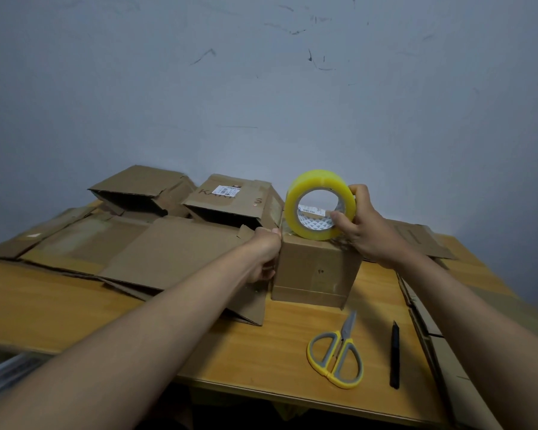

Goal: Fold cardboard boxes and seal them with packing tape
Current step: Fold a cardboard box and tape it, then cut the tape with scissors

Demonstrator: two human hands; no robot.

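A small closed cardboard box [316,270] stands on the wooden table [261,352], near the middle. A yellow roll of tape [319,204] stands on its edge on top of the box. The right hand [362,226] holds the roll from the right side, with the thumb in the hole and the fingers curled over the outer rim. The left hand [266,252] is pressed against the left side of the box, up by the top corner. Its fingers are curled, and they seem to pinch something at the corner, but it is too small to tell what.

Flat cardboard sheets [168,252] lie to the left of the box. Two open boxes [230,201] sit behind them by the wall. Scissors [339,355] with yellow handles and a black pen [394,355] lie in front of the box, apart from both hands.
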